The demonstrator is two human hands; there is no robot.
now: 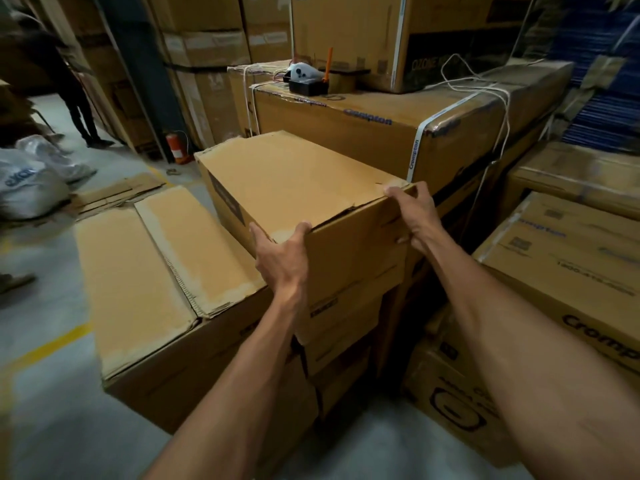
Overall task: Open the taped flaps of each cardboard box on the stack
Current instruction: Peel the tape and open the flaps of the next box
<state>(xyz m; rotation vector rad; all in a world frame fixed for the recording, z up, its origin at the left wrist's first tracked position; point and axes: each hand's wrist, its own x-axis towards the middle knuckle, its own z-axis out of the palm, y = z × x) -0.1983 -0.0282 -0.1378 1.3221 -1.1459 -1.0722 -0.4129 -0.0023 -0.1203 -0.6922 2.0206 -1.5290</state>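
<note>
Both hands clamp the near end of the top box. The left hand wraps the near-left corner with its thumb hooked over the top edge. The right hand grips the near-right corner, with fingertips on the lid. The box sits at the top of the stack, turned askew to the boxes beneath and hanging out to the left.

With a hold on the two corners only, a hard tug could likely swing the far end off and drop it onto the low box beside the stack. The near top edge is already torn and may rip instead of lifting clean.

By count there are two hands, one held box and at least three boxes under it, though the lowest are too dark to count surely. There is also one low box with two closed flaps.
</note>
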